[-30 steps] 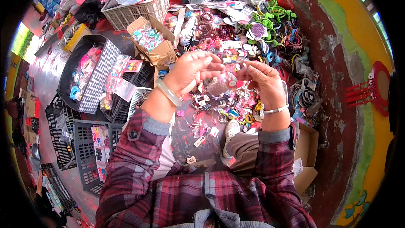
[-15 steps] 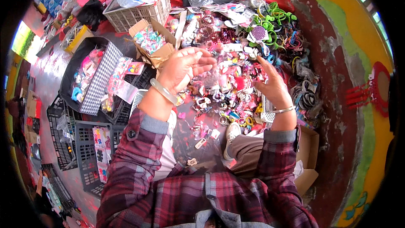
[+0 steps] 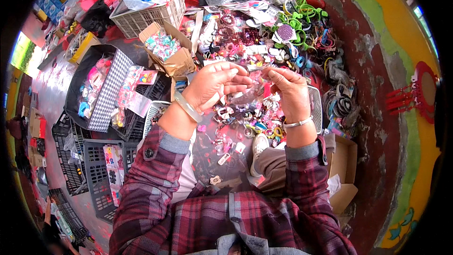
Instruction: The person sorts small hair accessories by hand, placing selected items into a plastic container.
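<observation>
Hair accessories [image 3: 259,49] lay heaped across the centre and upper centre of the frame, with bright green bands [image 3: 297,23] toward the heap's upper right. Above its middle hung the left hand [image 3: 219,82], fingers loosely bent, a pale bangle [image 3: 188,108] at the wrist; the right hand [image 3: 292,92] had thumb and forefinger close together. I could not tell whether either grasped anything. At upper left, an open cardboard box [image 3: 181,66] held small packets [image 3: 163,43].
</observation>
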A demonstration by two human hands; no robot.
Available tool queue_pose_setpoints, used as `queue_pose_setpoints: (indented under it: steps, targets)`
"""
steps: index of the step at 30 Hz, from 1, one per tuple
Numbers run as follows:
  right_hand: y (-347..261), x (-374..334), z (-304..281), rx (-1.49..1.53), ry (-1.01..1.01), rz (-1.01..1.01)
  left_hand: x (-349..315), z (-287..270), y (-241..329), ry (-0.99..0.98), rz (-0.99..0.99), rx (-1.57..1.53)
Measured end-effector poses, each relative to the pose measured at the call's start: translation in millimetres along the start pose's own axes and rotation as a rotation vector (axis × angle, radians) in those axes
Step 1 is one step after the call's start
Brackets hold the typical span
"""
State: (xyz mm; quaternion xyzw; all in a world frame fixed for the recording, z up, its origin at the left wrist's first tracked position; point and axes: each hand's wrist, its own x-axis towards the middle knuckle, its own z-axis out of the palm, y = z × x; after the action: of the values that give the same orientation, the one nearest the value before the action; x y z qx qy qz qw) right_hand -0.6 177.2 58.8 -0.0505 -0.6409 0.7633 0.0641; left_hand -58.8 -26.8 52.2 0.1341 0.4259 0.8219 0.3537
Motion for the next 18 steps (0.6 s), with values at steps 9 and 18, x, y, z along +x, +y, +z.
queue_pose_setpoints:
  steps: [9,18]
  targets:
    - [-0.4,0.0,-1.3,0.136,-0.043,0.074,2.1,1.7,-2.5,0.084,0.032,0.175]
    - [-9.3,-3.2,-2.4,0.068,-0.026,0.048,-5.2,10.0,9.4,0.083,0.04,0.131]
